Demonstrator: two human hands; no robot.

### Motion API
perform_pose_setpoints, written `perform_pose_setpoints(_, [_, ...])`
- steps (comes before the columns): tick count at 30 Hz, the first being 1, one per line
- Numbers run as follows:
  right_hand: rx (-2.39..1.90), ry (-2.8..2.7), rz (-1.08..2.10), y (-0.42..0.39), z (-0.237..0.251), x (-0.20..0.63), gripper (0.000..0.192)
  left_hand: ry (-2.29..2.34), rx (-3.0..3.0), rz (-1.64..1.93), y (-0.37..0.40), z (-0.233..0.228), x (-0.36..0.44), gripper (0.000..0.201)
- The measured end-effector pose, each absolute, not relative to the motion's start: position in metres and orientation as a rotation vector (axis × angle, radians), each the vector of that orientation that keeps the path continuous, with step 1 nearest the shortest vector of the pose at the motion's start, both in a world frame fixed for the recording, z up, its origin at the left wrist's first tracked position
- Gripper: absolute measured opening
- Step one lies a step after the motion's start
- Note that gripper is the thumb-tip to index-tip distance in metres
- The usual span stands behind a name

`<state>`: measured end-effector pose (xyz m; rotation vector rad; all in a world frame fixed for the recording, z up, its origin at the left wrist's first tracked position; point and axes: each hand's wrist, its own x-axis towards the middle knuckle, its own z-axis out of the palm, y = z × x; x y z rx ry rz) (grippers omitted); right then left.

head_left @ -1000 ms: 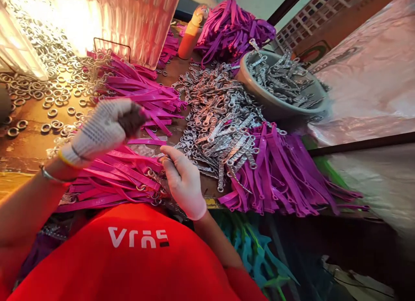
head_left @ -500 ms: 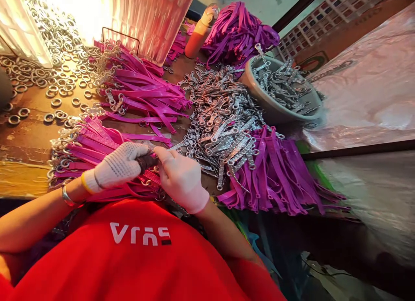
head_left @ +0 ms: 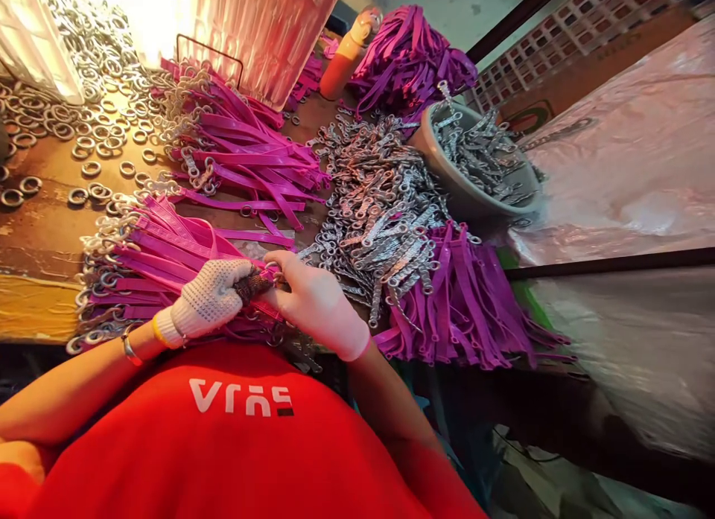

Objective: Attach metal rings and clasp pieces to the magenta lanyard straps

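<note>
Just left of the heap of metal clasps [head_left: 380,214], seen from the head camera, the left hand [head_left: 209,299] in a knit glove and the right hand [head_left: 316,299] pinch together over one pink strap [head_left: 184,262], fingers closed; what sits between the fingertips is probably a small clasp. Such straps look light, limp and slick, best gripped at the ringed end. Loose rings [head_left: 83,143] litter the worn table [head_left: 39,236] beyond; a bowl [head_left: 441,180] stands right of the heap.

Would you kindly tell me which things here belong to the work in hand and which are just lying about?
In hand: left hand and right hand, meeting over the pink straps; metal clips beside them.

Lying about: loose rings, bowl, orange bottle, purple straps.
</note>
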<state>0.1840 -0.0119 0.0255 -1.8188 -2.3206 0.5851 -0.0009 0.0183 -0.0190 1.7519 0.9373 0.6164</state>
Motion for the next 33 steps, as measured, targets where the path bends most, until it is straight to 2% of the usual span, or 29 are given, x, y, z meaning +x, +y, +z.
perform_pose_setpoints(3, [-1.829, -2.475, 0.425, -0.008, 0.021, 0.181, 0.024, 1.047, 1.865, 0.6, 0.015, -0.022, -0.002, 0.029])
perform_pose_setpoints(8, [-1.694, -2.747, 0.13, -0.01, 0.014, 0.183, 0.028, 1.002, 2.072, 0.564, 0.014, -0.015, -0.005, 0.022])
perform_pose_setpoints(13, [-1.6, -2.696, 0.142, -0.017, 0.004, 0.192, 0.027, 0.864, 2.279, 0.526, 0.017, -0.002, -0.001, 0.011])
perform_pose_setpoints(18, [-1.726, -2.334, 0.262, -0.02, 0.003, 0.189, 0.02, 0.958, 2.211, 0.666, 0.018, -0.006, 0.002, 0.016])
perform_pose_setpoints(22, [-1.724, -2.167, 0.324, -0.023, 0.006, 0.179, 0.033, 1.079, 2.053, 0.754, 0.01, -0.011, 0.001, 0.021])
perform_pose_setpoints(24, [-1.74, -2.18, 0.284, -0.025, 0.006, 0.176, 0.038, 1.139, 2.049, 0.754, 0.005, -0.014, 0.002, 0.021])
perform_pose_setpoints(29, [-1.778, -2.411, 0.087, -0.023, 0.007, 0.176, 0.023, 1.208, 2.199, 0.818, -0.005, -0.023, 0.004, 0.016])
perform_pose_setpoints(33, [-1.729, -2.609, -0.127, -0.018, 0.011, 0.178, 0.023, 1.179, 2.277, 0.836, -0.002, -0.022, 0.005, 0.013])
